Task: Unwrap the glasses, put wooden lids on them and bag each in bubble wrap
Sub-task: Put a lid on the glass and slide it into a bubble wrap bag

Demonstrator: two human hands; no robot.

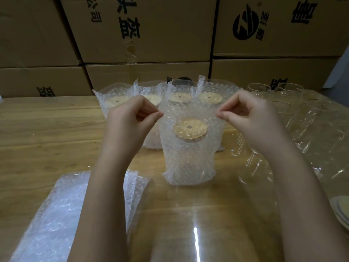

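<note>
Left hand (130,118) and right hand (251,114) each pinch a top corner of the clear bubble-wrap bag (188,167), 6 o'clock of four bagged glasses (209,98). Round wooden-lidded glass (190,128) inside: fragile, wrap's floppy, I'd cradle the base.

Both bare forearms reached forward; the left hand (130,118) and right hand (251,114) were raised level, fingers (157,115) pinched shut.

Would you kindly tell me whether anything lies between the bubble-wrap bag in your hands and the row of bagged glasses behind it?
Nothing visible does. The clear bubble-wrap bag holding the wooden-lidded glass, pinched at its top by the left hand and right hand, is right before the row of four bagged glasses.
</note>
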